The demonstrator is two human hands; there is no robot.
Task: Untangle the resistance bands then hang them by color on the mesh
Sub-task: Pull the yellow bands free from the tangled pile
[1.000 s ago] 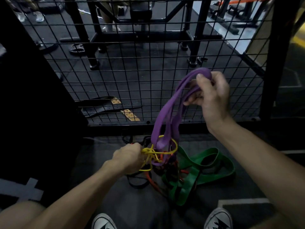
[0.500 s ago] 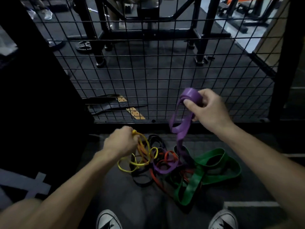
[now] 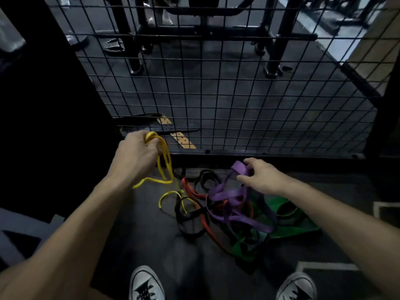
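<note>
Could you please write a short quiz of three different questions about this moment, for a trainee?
1. True or false: a band already hangs on the mesh.
2. Which band does the left hand grip? A purple, B yellow, C green.
3. Fill in: the right hand pinches the ___ band.

Key:
1. False; none hangs there.
2. B, the yellow band.
3. Purple; the purple band lies over the green band on the floor.
</note>
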